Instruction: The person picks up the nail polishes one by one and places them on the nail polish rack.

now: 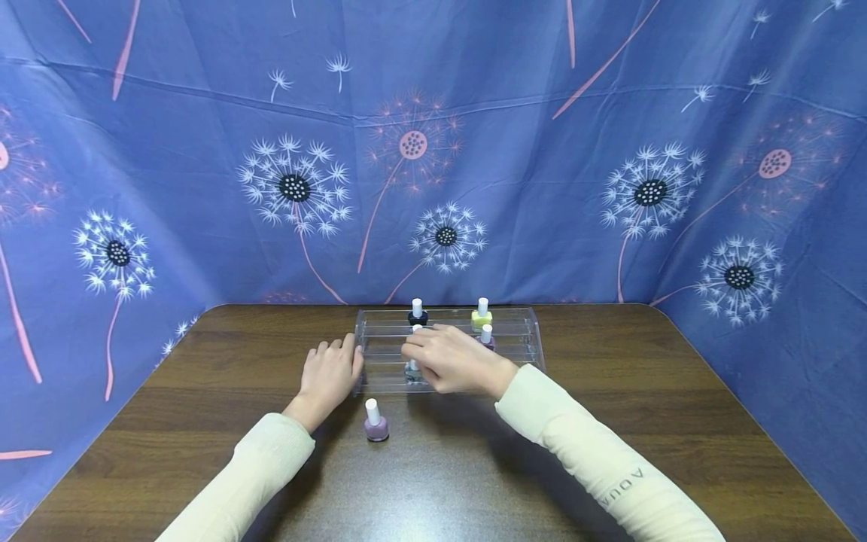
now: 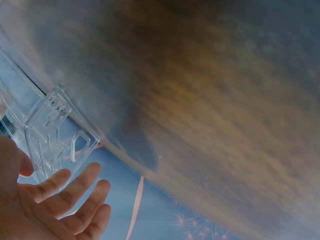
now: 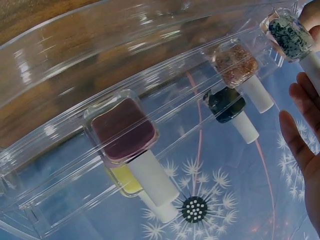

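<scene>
A clear acrylic stepped rack [image 1: 386, 351] stands toward the back of the table. My right hand [image 1: 455, 360] reaches over its front tier and pinches a nail polish bottle [image 3: 290, 37] with dark speckles by its white cap. In the right wrist view, thumb and fingers lie on either side of that cap. My left hand [image 1: 330, 373] rests against the rack's left end, its fingers loosely extended and holding nothing. In the left wrist view, those fingers [image 2: 80, 187] overlap the rack's clear end panel [image 2: 55, 125].
A lilac nail polish bottle [image 1: 376, 427] stands on the wooden table [image 1: 271, 346] before the rack. Higher tiers carry black [image 3: 225, 105], copper glitter [image 3: 235, 62], maroon [image 3: 125, 130] and yellow [image 3: 127, 180] polish bottles. A blue dandelion-print cloth [image 1: 528, 188] hangs behind.
</scene>
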A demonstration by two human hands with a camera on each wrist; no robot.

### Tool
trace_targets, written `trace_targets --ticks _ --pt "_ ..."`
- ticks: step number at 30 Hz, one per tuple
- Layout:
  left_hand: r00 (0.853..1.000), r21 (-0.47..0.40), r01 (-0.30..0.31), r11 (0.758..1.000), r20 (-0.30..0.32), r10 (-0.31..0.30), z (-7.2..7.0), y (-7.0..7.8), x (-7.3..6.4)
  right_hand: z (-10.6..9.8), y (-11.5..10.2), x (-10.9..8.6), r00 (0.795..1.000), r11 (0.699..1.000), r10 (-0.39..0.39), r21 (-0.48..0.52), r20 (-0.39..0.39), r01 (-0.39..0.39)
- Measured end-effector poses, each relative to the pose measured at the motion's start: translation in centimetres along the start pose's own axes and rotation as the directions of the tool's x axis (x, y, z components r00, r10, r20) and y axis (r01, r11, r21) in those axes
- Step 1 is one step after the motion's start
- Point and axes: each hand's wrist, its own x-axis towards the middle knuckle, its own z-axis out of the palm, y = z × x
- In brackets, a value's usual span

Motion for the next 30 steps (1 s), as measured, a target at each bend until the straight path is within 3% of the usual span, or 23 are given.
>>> trace_targets --ticks 30 --pt "1.000 0.006 -0.005 1.000 -0.012 0.005 0.0 0.0 -0.1 2.7 0.8 -0.3 0.999 0.999 0.034 -0.011 0.038 -0.034"
